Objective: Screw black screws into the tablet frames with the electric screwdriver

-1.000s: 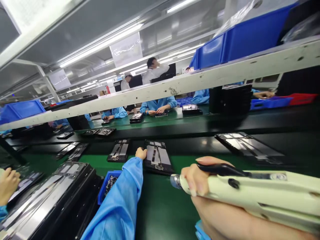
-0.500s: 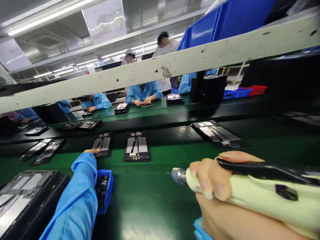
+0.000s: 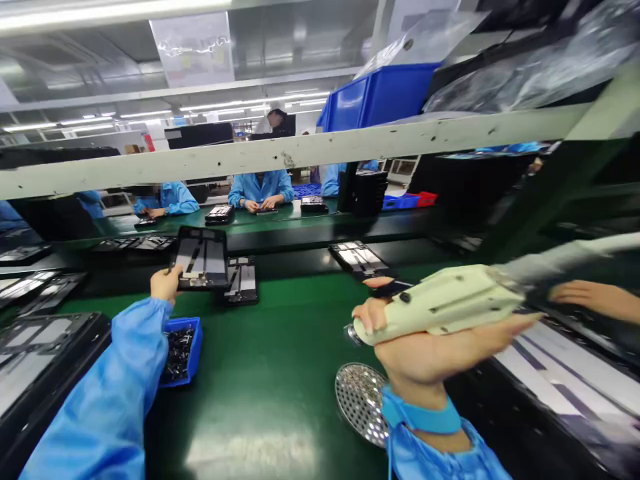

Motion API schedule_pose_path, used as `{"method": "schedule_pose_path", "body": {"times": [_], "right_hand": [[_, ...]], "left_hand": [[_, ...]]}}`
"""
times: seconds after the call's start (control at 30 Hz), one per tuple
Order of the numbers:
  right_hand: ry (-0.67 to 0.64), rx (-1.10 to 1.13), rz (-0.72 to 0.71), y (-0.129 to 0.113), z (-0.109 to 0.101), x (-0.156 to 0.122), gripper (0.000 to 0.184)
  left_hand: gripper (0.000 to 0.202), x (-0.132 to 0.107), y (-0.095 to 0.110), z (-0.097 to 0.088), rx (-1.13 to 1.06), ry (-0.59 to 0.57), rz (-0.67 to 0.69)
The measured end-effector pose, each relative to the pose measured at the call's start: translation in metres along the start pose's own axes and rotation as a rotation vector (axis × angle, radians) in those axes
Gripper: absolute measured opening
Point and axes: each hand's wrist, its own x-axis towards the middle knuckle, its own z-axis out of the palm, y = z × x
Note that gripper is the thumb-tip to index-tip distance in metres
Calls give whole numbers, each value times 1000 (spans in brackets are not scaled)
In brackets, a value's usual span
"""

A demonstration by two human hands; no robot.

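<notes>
My left hand (image 3: pixel 165 285) grips the lower left edge of an opened tablet (image 3: pixel 203 259), tilted up with its inner side toward me. Just behind it, partly covered, a second opened tablet (image 3: pixel 243 280) lies on the green bench. Closed round a pale green electric screwdriver (image 3: pixel 440 300), my right hand (image 3: pixel 395 333) is above the bench at the right; the tool's tip is hard to make out. Below that hand sits a round dimpled metal plate (image 3: pixel 357 400) with small screws on it. A blue bin (image 3: pixel 195 350) of small dark parts stands beside my left forearm.
Stacked tablets (image 3: pixel 35 360) stand at the near left, and more device parts (image 3: pixel 565 373) at the right near another person's hand (image 3: pixel 595 300). A white rail (image 3: pixel 250 152) crosses above the bench. Co-workers in blue sit opposite, behind another tablet (image 3: pixel 357 259).
My left hand has lifted a tablet off the bench and tilted it up. The screwdriver has swung round in my right hand. My view has shifted to the right, showing the screw plate.
</notes>
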Motion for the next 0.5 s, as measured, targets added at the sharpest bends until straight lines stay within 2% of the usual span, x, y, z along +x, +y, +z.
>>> {"method": "schedule_pose_path", "body": {"times": [0.07, 0.1, 0.17, 0.23, 0.3, 0.33, 0.4, 0.47, 0.5], "right_hand": [[29, -12, -42, 2, -15, -5, 74], [21, -33, -51, 5, -24, -8, 72], [-22, -79, -42, 15, -42, -13, 72], [-60, -100, -11, 25, -60, -18, 73], [-86, -113, 37, 31, -73, -25, 75], [-86, -118, 58, 32, -79, -29, 76], [-46, -126, 86, 33, -85, -38, 77], [10, -139, 105, 34, -87, -43, 78], [22, -151, 120, 35, -87, -45, 80]], "left_hand": [[39, -20, -14, 2, -74, -93, -62], [35, -35, -28, 5, -125, -137, -118], [37, -72, -66, 12, -259, -211, -287], [48, -114, -109, 21, -377, -264, -458], [66, -149, -142, 25, -388, -343, -442], [77, -161, -151, 24, -348, -398, -407], [101, -171, -156, 13, -188, -508, -341], [107, -158, -150, -7, 36, -605, -280], [103, -144, -147, -18, 142, -620, -228]]}}
